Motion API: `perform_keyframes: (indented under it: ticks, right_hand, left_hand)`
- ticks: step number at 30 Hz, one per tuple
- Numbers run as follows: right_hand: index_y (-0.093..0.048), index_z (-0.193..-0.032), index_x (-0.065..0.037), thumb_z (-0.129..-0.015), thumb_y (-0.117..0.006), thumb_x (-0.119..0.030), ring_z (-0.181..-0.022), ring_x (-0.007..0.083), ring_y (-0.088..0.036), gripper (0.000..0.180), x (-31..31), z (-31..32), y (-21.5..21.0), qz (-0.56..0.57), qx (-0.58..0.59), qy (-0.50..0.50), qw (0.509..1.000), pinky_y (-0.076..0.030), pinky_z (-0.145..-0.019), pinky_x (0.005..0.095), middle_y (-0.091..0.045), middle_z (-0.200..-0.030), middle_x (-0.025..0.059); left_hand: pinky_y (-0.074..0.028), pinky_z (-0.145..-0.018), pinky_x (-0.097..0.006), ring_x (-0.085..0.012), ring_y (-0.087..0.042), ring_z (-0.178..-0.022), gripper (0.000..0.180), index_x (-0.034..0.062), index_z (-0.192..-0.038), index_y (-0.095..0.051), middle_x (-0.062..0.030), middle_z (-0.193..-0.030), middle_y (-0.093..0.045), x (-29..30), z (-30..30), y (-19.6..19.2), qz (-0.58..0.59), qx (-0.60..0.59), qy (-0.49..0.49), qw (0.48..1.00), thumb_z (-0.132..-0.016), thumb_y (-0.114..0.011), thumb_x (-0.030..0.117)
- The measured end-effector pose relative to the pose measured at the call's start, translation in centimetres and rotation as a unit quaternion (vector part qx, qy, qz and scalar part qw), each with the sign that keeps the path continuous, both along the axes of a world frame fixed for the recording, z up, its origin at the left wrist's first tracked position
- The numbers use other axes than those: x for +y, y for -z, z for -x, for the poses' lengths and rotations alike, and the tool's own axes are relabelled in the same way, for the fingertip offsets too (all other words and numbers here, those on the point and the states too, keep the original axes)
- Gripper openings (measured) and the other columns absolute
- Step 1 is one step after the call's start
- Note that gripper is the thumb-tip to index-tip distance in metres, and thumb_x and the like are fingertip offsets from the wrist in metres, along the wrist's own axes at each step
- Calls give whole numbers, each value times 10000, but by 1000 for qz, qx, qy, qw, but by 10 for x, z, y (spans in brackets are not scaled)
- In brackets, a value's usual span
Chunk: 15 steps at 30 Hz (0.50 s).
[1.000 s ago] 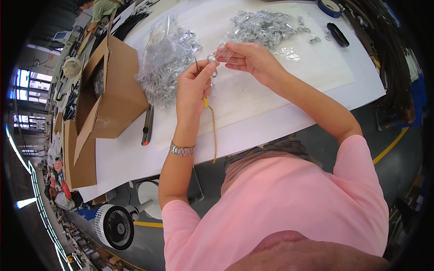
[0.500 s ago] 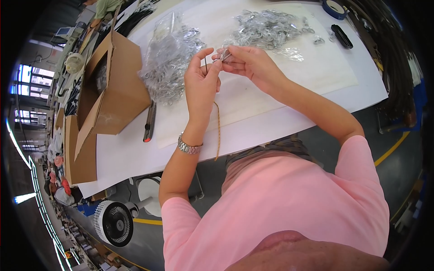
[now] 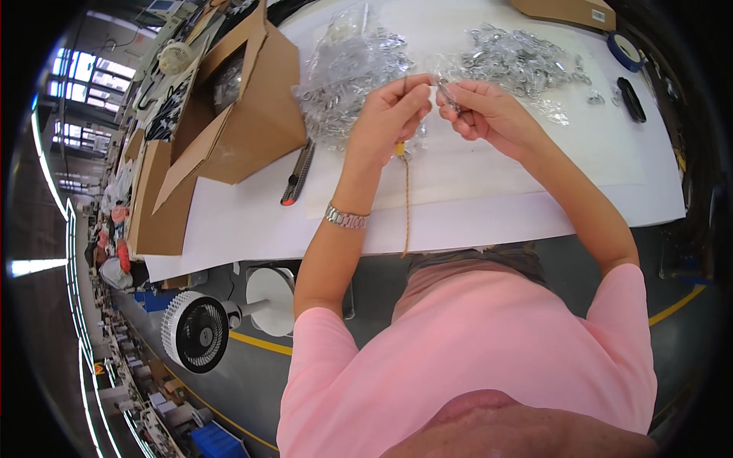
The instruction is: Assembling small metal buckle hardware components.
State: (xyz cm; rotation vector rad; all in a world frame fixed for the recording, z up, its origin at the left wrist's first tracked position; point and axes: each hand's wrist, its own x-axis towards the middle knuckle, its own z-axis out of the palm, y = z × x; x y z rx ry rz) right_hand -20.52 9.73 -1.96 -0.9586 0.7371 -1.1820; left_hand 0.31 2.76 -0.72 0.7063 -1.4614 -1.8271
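Note:
My left hand (image 3: 391, 116) and my right hand (image 3: 492, 114) are raised over the table, a short gap between their fingertips. In the gap is a small clear plastic bag (image 3: 439, 70); the left fingertips pinch its edge. The right thumb and fingers close on a small silvery metal piece (image 3: 449, 98), its exact kind too small to tell. Below the left hand, an orange cord (image 3: 407, 202) with a yellow end trails to the table's near edge. Behind the hands lie a left heap of clear-bagged metal pieces (image 3: 355, 76) and a right heap of shiny metal pieces (image 3: 519, 57).
An open cardboard box (image 3: 263, 114) stands at the left, with a utility knife (image 3: 298, 174) beside it. On the right lie a black elongated object (image 3: 631, 100) and a blue tape roll (image 3: 626, 52). A white fan (image 3: 195, 332) stands below the table's left side.
My hands have drawn slightly apart, and the clear bag now shows between them. The whole view has shifted, so the table sits farther right and higher in the picture.

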Motion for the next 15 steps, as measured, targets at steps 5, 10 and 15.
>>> perform_keyframes:
  ticks: [5, 10, 15]
  right_hand:
    - [-678, -1076, -38, -1067, -577, -345, -564, 21, -420, 324, -4, 11, 8, -66, -48, -118, 990, -327, -501, 186, -622, -837, -15]
    - [-675, -1074, 4, -1058, -597, -326, -576, 27, -426, 339, -1, 6, -9, -53, 63, -92, 992, -332, -511, 187, -631, -848, 1]
    - [-667, -1106, 22, -1048, -619, -261, -624, 32, -481, 293, -7, 11, -3, -105, -15, -119, 987, -397, -528, 186, -665, -888, 32]
  left_hand:
    - [-272, -439, -195, 2, -405, -516, 144, 4, -1046, -710, 0, -773, -670, 4, 7, -1, 45, -2, 43, 998, -972, -694, 127]
    - [-288, -466, -193, 1, -454, -561, 127, 11, -1018, -710, 9, -759, -672, 7, 9, 3, 126, -74, -14, 989, -937, -716, 107]
    - [-294, -489, -188, 2, -476, -592, 108, 26, -1013, -717, 14, -754, -666, 9, 9, -1, 132, -84, -30, 987, -939, -711, 105]
